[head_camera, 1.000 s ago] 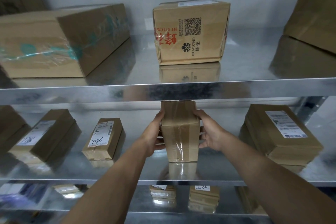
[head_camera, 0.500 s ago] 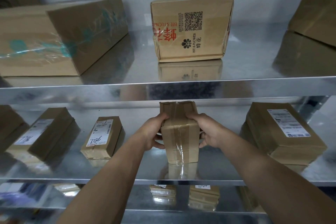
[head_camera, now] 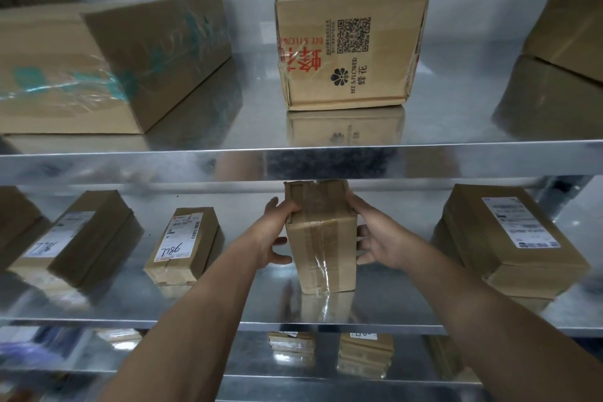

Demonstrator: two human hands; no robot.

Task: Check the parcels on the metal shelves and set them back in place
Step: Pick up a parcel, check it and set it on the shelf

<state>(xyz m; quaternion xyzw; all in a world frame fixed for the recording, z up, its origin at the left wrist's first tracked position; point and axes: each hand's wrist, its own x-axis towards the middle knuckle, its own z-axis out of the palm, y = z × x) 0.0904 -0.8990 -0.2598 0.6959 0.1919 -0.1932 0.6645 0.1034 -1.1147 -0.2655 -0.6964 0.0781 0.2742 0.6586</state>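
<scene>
Cardboard parcel [head_camera: 321,248] (left hand [head_camera: 275,233], right hand [head_camera: 380,240])

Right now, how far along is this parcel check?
Roughly midway. Both the left hand and right hand grip a taped parcel standing on end on the middle shelf, not yet released. The hand-numbered parcel and the labelled parcel on either side lie flat, labels up, seemingly settled. The Bee & Flower box above is untouched; whether it was checked cannot be told.

Matt cardboard parcel [head_camera: 321,248], glossy tape, reflective metal shelf [head_camera: 391,307]
</scene>
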